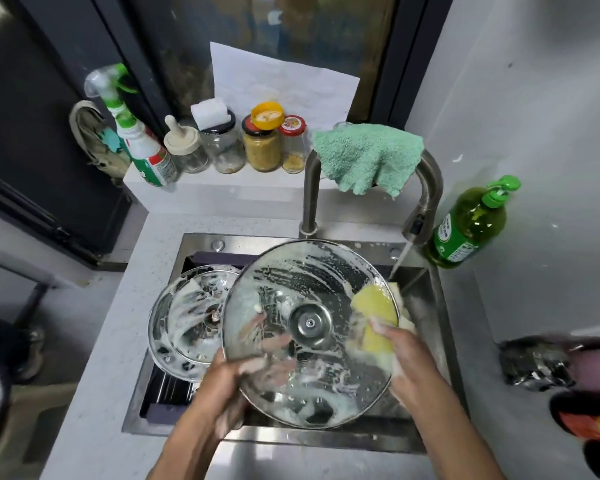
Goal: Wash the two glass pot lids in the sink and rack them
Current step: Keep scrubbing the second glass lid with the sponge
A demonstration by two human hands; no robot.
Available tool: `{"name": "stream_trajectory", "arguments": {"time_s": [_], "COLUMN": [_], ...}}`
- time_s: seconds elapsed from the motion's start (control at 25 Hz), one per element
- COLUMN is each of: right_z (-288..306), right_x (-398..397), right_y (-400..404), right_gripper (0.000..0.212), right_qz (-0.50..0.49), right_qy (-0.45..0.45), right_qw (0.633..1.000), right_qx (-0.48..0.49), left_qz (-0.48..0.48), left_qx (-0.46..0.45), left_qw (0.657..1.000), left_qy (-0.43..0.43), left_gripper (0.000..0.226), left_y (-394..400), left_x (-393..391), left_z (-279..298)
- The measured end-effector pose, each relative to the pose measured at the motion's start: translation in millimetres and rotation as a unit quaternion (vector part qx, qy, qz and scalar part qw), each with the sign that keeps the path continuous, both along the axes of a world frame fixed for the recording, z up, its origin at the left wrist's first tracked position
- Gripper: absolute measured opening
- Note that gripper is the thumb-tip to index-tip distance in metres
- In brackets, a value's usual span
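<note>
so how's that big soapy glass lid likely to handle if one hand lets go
The large lid is streaked with suds, so it would likely be slippery in the left hand. It is glass with a metal rim, so probably stiff, fairly heavy and breakable if dropped into the sink.

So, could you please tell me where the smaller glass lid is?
The smaller glass lid lies soapy on the sink rack, left of the larger lid held by the left hand.

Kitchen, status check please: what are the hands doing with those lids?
Left hand grips big soapy lid over sink. Right hand scrubs it with yellow sponge. Second lid sudsy, leaning left. Tap running, nothing blocking.
</note>
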State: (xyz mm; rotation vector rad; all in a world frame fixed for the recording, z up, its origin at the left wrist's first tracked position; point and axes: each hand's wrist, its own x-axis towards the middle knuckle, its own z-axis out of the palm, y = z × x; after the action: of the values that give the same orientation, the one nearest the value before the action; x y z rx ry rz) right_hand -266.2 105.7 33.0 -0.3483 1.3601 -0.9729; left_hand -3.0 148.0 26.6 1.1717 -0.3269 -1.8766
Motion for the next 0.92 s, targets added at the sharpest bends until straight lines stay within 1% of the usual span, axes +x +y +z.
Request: {"name": "stream_trajectory", "arguments": {"time_s": [0.04,0.08,0.12,0.16,0.2,0.24,0.28,0.32,0.36,0.4,0.44,0.48,0.56,0.6,0.64,0.68,0.72,0.76,0.8,0.84,0.88,0.92], "right_z": [2.0,5.5,8.7,10.0,6.2,0.5,-5.5,-7.5,-8.3,-7.0,-3.5,1.7,5.6,7.0,8.2,6.3,4.8,3.7,3.6,2.8,1.4,1.8], "right_x": [2.2,5.0,9.4,15.5,22.1,27.9,30.0,30.1,29.2,29.9,32.7,39.2,52.1,54.8,56.3,57.8,60.5,64.1,67.9,69.0,67.6,66.7], "right_y": [-4.2,-7.5,-9.0,-6.8,-1.8,3.6,7.5,8.0,5.8,4.2,3.4,2.4,0.6,-3.7,-11.1,-16.9,-18.0,-15.1,-10.1,-7.8,-10.4,-15.8], "right_gripper": [0.061,0.063,0.063,0.065,0.070,0.079,0.085,0.086,0.084,0.081,0.079,0.077,0.072,0.072,0.074,0.079,0.088,0.097,0.104,0.109,0.108,0.104], "right_qz": [-0.025,-0.034,-0.001,0.064,0.160,0.259,0.347,0.403,0.410,0.384,0.358,0.363,0.445,0.467,0.439,0.392,0.370,0.397,0.448,0.480,0.473,0.422], "right_qy": [0.069,0.184,0.340,0.501,0.608,0.647,0.635,0.609,0.594,0.594,0.605,0.602,0.556,0.539,0.545,0.561,0.571,0.564,0.545,0.529,0.530,0.556], "right_qw": [0.997,0.980,0.934,0.850,0.755,0.688,0.660,0.657,0.670,0.688,0.693,0.689,0.656,0.654,0.677,0.700,0.705,0.684,0.647,0.622,0.630,0.658], "right_qx": [-0.032,-0.068,-0.113,-0.151,-0.184,-0.203,-0.202,-0.190,-0.174,-0.163,-0.158,-0.173,-0.251,-0.252,-0.228,-0.205,-0.200,-0.239,-0.288,-0.320,-0.313,-0.283], "left_qz": [-0.031,-0.044,-0.048,-0.048,-0.047,-0.044,-0.039,-0.032,-0.023,-0.013,-0.010,-0.015,-0.011,-0.005,-0.003,0.003,0.023,0.045,0.051,0.054,0.057,0.060], "left_qx": [-0.007,-0.017,-0.025,-0.029,-0.033,-0.041,-0.047,-0.045,-0.034,-0.027,-0.021,-0.017,0.014,0.028,0.032,0.032,0.031,0.034,0.036,0.037,0.038,0.033], "left_qw": [0.999,0.998,0.998,0.998,0.998,0.998,0.998,0.998,0.999,1.000,1.000,1.000,1.000,0.999,0.999,0.998,0.997,0.995,0.995,0.995,0.995,0.995], "left_qy": [0.023,0.037,0.040,0.035,0.030,0.030,0.031,0.021,0.007,-0.006,-0.009,-0.003,-0.010,-0.025,-0.043,-0.053,-0.063,-0.077,-0.082,-0.076,-0.072,-0.075], "left_gripper": [0.076,0.083,0.089,0.096,0.101,0.103,0.104,0.105,0.107,0.107,0.103,0.100,0.095,0.092,0.083,0.067,0.047,0.041,0.045,0.047,0.047,0.045], "left_y": [5.2,9.3,12.1,13.6,14.8,15.0,14.5,13.0,10.0,7.2,5.6,5.2,7.3,8.3,9.6,10.9,11.0,9.6,8.4,7.6,7.2,7.4], "left_x": [1.3,0.5,-1.6,-4.1,-8.5,-11.7,-14.9,-17.7,-19.2,-20.1,-22.8,-25.9,-27.4,-27.4,-28.3,-30.0,-31.7,-33.1,-33.4,-32.6,-32.0,-31.6], "left_z": [0.5,0.0,-1.2,-2.3,-1.5,-1.1,-0.4,1.5,5.3,7.6,10.5,14.8,21.3,21.0,20.3,20.2,20.3,19.8,18.8,18.0,17.5,17.0]}}
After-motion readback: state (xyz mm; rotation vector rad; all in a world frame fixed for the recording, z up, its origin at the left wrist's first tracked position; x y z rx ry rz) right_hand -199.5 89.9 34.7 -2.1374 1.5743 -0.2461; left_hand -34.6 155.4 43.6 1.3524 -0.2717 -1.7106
